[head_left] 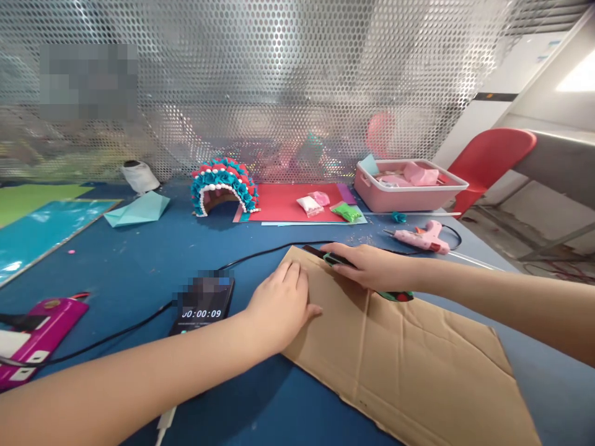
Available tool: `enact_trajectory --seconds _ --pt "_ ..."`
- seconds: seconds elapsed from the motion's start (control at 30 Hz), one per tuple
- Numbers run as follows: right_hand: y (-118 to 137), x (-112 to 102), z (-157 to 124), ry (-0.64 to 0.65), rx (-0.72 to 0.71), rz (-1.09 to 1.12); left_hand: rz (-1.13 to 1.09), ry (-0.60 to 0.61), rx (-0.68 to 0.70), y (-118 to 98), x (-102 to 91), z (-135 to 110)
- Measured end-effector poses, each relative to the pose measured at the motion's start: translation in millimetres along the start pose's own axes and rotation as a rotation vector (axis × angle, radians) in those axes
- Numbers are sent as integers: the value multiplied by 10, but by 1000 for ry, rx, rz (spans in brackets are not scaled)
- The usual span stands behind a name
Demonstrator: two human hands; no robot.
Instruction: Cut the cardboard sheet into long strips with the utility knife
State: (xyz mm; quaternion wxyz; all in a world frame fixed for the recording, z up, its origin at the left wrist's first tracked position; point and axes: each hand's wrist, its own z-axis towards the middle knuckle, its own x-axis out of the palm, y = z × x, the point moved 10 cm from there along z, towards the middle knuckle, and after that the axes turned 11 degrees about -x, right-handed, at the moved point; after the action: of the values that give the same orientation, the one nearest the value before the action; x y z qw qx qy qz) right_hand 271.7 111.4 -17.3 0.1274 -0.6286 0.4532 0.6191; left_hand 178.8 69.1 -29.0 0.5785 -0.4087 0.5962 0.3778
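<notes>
Cardboard point(418, 365): one creased sheet, flat and aslant on the worktop point(125, 260). Our left hand point(281, 303) rests spread near its far corner, gripping nothing; our right hand point(367, 263) grasps one cutter point(397, 296) at the far edge. Progress: we judge it an early stage. Sheet and cutter are placed; no severed strip shows, and we cannot tell whether the edge is scored. Any cutting there seems left to us. Counts outward: one phone point(204, 313), reading 00:00:09; one glue gun point(421, 240); three bags, white point(309, 205), pink point(320, 197), green point(346, 212); one flowered arch point(225, 179); one pink bin point(409, 198).
</notes>
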Motion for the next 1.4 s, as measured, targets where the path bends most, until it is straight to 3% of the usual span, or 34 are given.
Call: enact_trajectory --seconds 0.23,0.7,0.9,1.13,1.4 --pt "188 64 281 102 -172 -249 15 87 -28 91 10 65" --pt "149 174 451 102 -286 -328 -1 -15 13 157 52 180" --pt "131 182 453 116 -273 -389 10 63 -17 158 70 197" --pt "160 125 454 80 -299 -253 -85 -12 42 177 71 190" --pt "150 173 451 130 -261 -326 52 58 23 147 53 204"
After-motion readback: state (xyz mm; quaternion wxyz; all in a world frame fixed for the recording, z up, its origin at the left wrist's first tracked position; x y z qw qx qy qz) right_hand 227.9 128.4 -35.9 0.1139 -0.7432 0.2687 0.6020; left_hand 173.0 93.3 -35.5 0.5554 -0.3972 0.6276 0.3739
